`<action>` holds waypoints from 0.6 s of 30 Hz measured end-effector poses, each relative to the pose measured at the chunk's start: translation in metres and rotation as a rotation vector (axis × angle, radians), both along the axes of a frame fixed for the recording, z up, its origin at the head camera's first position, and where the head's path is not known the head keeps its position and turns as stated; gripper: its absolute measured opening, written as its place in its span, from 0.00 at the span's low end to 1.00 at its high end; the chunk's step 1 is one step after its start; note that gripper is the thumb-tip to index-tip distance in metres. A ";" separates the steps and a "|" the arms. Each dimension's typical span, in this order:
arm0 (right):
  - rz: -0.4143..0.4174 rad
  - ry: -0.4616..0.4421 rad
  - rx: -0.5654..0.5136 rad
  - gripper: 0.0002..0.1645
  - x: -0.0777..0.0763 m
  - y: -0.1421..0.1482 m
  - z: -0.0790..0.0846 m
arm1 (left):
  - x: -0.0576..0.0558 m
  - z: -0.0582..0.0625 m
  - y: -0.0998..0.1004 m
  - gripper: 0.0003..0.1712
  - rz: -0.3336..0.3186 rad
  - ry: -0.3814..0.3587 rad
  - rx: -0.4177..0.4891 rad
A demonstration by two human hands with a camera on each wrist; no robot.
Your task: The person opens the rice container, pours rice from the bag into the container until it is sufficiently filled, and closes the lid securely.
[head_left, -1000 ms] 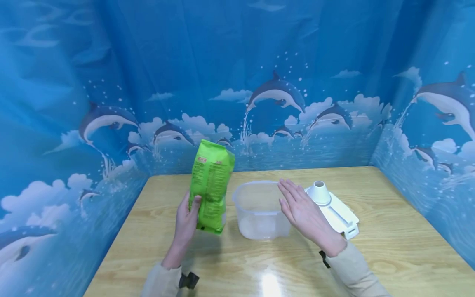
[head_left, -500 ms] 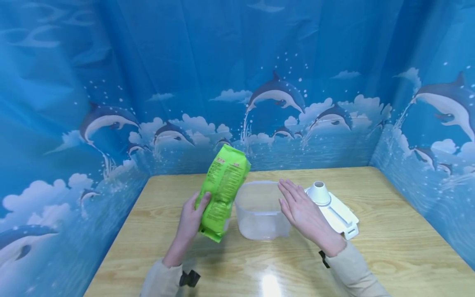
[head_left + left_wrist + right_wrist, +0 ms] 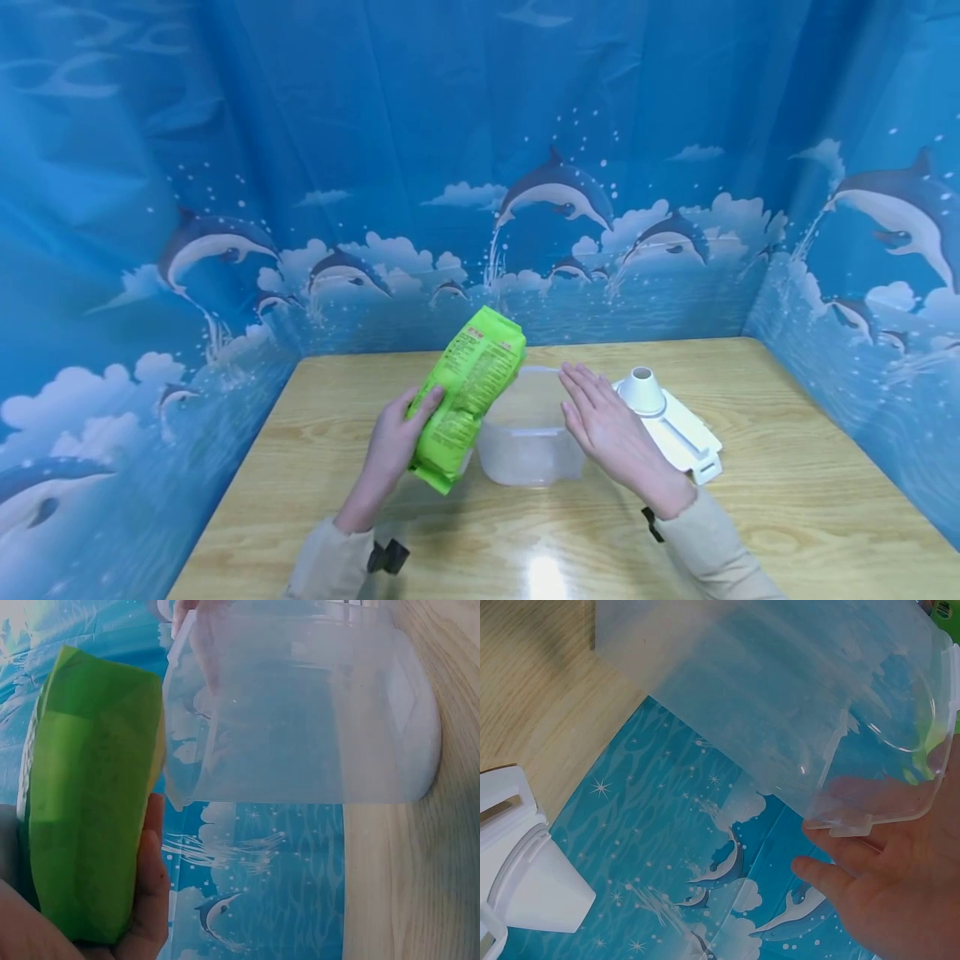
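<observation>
In the head view my left hand (image 3: 396, 435) grips a green printed bag (image 3: 468, 400), its thumb across the front. The bag is tilted, with its top leaning right over the left part of a clear plastic container (image 3: 531, 458). Its contents are hidden, and its top end looks closed in the left wrist view. My right hand (image 3: 617, 437) is at the container's right side, fingers straight and close together. From the right wrist view, its fingers lie against or just behind the container's rim (image 3: 900, 819); contact is hard to tell.
Right of the container a white lid (image 3: 688, 433) lies on the wooden table (image 3: 780, 467), with a white cone-shaped spout (image 3: 642, 392) at its far end. A blue dolphin-printed curtain (image 3: 420, 125) surrounds the table's back and sides.
My left hand has tipped the bag from nearly upright to leaning right and brought it closer to the container, partly covering it. My right hand has stayed in place.
</observation>
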State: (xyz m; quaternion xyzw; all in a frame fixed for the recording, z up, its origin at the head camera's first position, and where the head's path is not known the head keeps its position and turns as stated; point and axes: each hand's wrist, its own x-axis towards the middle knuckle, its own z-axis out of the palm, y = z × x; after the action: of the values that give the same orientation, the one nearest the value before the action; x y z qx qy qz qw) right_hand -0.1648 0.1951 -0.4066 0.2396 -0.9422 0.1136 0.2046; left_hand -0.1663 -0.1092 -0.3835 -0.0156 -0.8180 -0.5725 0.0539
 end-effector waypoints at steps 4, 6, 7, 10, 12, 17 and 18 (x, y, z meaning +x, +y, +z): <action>-0.001 0.002 0.003 0.32 0.001 0.000 0.000 | 0.000 0.003 0.001 0.29 -0.005 -0.017 -0.031; -0.003 0.002 0.006 0.32 0.001 0.000 0.000 | 0.000 0.005 0.001 0.30 -0.008 -0.021 -0.054; -0.003 0.002 0.006 0.32 0.001 0.000 0.000 | 0.000 0.006 0.001 0.31 -0.010 -0.024 -0.069; -0.004 -0.004 0.004 0.32 0.001 0.000 0.000 | 0.000 0.009 0.001 0.34 -0.020 -0.042 -0.109; -0.005 -0.006 0.005 0.33 0.001 0.000 0.000 | 0.001 0.012 0.001 0.34 -0.026 -0.054 -0.135; -0.003 0.006 0.005 0.32 0.000 0.000 -0.001 | -0.001 0.019 0.000 0.31 -0.034 -0.025 -0.220; -0.003 0.010 0.006 0.32 0.000 0.000 -0.001 | -0.002 0.020 0.000 0.31 -0.034 -0.016 -0.238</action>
State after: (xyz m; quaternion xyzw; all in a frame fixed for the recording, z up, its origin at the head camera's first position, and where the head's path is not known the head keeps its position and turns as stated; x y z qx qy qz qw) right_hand -0.1648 0.1950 -0.4081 0.2394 -0.9419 0.1093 0.2086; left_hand -0.1679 -0.1097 -0.3639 -0.0315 -0.8802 -0.4722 0.0355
